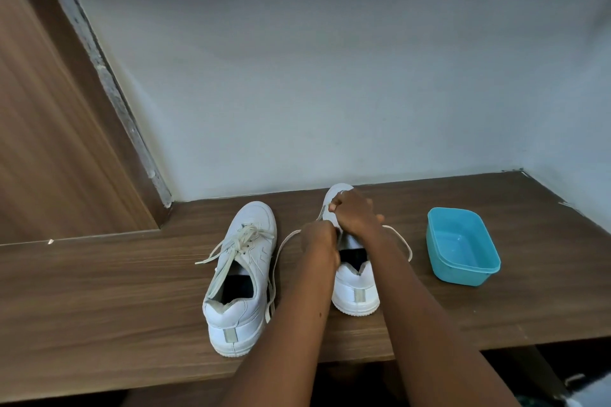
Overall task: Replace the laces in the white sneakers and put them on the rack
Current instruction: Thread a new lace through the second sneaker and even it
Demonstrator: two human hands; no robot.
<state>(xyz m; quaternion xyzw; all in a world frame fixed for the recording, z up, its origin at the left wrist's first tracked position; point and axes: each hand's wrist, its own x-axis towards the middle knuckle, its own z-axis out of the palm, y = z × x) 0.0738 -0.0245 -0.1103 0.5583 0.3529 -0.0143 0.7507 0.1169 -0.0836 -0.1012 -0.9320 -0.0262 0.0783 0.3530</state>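
Head view: left hand (319, 238) and right hand (356, 213) grip lace (271, 297) atop right sneaker (356, 295).

Left sneaker (243, 277) upright and white, loosely tied laces (238, 241) sprawling, heel near the surface's (99, 301) front edge. Right sneaker (356, 292) just beside it, toe at the back edge, lace (281, 246) looping out both sides.

Both bare forearms ran up from lower centre, converging mid-frame. Left hand (319, 238): fingers curled, pinching lace (270, 304). Right hand (355, 215): just above, knuckles up, fingers curled over sneaker (355, 294). Hands touched.
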